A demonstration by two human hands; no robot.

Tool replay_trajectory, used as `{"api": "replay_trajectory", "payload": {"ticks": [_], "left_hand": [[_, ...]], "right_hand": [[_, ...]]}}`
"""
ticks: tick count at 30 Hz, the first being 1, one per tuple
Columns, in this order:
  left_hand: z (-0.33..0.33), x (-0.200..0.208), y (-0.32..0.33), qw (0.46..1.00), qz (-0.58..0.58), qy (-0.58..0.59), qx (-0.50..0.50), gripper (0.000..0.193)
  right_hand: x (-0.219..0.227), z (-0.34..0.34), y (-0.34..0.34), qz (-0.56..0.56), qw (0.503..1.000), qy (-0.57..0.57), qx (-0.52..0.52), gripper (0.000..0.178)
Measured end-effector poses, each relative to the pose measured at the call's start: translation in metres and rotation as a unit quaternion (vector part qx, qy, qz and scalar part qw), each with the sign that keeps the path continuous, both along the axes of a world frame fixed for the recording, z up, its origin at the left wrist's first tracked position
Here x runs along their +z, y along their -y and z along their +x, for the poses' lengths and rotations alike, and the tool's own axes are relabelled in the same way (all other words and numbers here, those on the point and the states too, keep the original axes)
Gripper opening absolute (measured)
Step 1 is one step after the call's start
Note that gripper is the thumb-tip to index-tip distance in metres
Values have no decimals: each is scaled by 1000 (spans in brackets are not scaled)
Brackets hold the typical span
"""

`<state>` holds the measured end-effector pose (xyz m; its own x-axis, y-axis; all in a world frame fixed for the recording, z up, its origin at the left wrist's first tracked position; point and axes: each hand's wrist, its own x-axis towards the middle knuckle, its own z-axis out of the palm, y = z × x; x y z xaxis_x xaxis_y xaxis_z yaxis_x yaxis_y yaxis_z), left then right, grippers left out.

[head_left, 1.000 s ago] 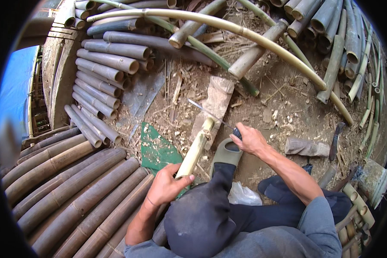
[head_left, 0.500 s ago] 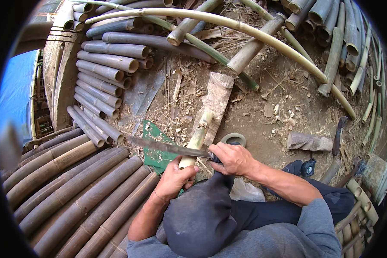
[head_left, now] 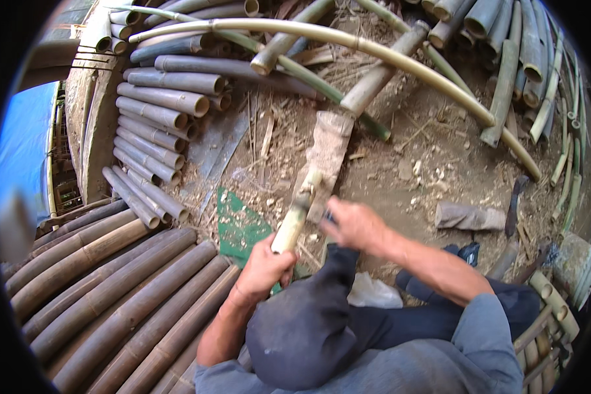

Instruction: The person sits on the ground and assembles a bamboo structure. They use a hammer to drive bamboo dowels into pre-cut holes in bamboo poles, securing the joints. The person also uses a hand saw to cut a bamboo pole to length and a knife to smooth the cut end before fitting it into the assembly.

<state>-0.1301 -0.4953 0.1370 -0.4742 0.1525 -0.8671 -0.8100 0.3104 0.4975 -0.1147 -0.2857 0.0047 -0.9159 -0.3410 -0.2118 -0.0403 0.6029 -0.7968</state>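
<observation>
My left hand (head_left: 264, 268) is closed round the near end of a short, pale, peeled bamboo piece (head_left: 291, 226). The piece slants away from me, its far end over a rough wooden block (head_left: 328, 144) on the ground. To the right of it, my right hand (head_left: 356, 226) is closed on the dark handle of a knife and somewhat smeared by motion. The knife's blade (head_left: 301, 199) is a dark blur across the upper part of the bamboo; whether it touches or cuts in, I cannot tell.
Dark bamboo lengths (head_left: 121, 308) lie side by side at the left, with shorter tubes (head_left: 167, 103) stacked beyond. A long pale pole (head_left: 354, 41) arches across the far side. Shavings and a green sheet (head_left: 236, 220) cover the ground. A wood chunk (head_left: 469, 217) and a blade (head_left: 517, 203) lie right.
My right hand has moved forward and slightly right with the knife. The blade has swung from lying across near my left hand to the bamboo's far part. My left hand keeps its grip.
</observation>
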Motion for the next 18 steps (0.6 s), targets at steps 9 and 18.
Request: {"api": "replay_trajectory", "payload": {"ticks": [9, 18], "left_hand": [[-8, 8, -9, 1000, 20, -6, 13, 22], [-20, -1, 2, 999, 9, -9, 30, 22]], "right_hand": [[29, -1, 2, -3, 999, -37, 17, 35], [36, 0, 7, -26, 997, -72, 33, 32]]}}
